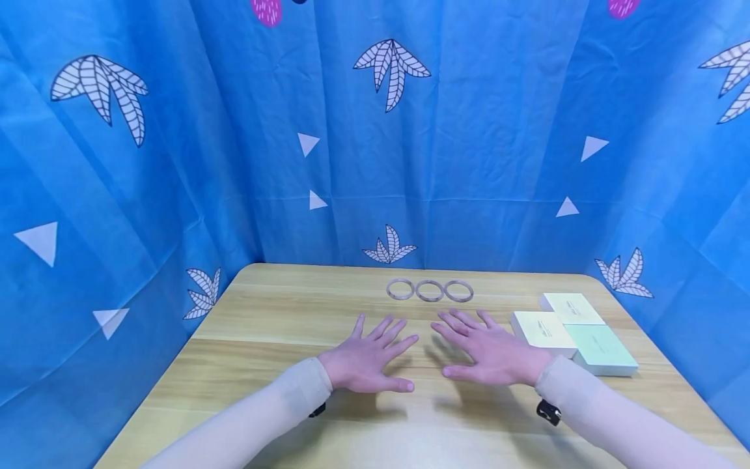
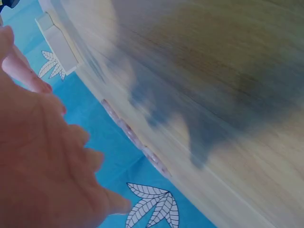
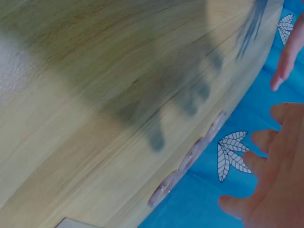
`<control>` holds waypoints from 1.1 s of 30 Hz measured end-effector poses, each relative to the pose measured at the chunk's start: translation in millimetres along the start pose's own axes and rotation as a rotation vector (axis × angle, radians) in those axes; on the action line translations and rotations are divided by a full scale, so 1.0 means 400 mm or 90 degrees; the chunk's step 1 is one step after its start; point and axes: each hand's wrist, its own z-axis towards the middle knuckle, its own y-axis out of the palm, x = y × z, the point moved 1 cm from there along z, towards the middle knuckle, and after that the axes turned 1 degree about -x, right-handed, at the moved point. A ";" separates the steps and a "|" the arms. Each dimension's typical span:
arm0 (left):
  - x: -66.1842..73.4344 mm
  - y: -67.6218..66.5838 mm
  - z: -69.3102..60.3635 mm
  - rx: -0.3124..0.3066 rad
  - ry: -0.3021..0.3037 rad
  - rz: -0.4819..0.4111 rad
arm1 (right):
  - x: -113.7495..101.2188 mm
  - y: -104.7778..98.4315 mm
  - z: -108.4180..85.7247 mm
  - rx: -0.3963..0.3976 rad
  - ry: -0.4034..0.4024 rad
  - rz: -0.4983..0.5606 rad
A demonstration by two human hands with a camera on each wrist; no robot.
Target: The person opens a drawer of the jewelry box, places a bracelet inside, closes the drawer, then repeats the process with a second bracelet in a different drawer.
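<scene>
Both hands hover over the wooden table with fingers spread, holding nothing. My left hand [image 1: 370, 361] is left of the middle, palm down, its shadow falling on the wood. My right hand [image 1: 489, 348] faces it from the right, also palm down, close to the boxes. Beyond the fingertips lie three purplish bangle-like rings in a row: a left ring [image 1: 400, 298], a middle ring [image 1: 430, 299] and a right ring [image 1: 459, 300]. In the right wrist view the rings [image 3: 164, 190] appear edge-on near the table's far edge, apart from the hand [image 3: 280, 175].
At the right of the table sit a cream box [image 1: 543, 331], another cream box [image 1: 573, 307] behind it, and a pale green box [image 1: 600, 346]. A blue patterned curtain [image 1: 492, 163] surrounds the table [image 1: 281, 312] at the back and sides.
</scene>
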 end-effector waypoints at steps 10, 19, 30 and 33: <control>-0.005 0.006 -0.001 -0.011 -0.002 -0.019 | 0.018 -0.020 -0.017 0.007 -0.013 -0.021; -0.009 0.009 0.005 0.041 0.024 0.007 | 0.049 -0.049 -0.043 0.015 0.015 -0.030; -0.015 0.007 0.011 0.090 0.015 0.044 | 0.116 -0.067 -0.072 0.002 0.058 -0.025; -0.017 0.008 0.010 0.105 0.020 0.041 | 0.133 -0.069 -0.080 0.001 0.062 -0.018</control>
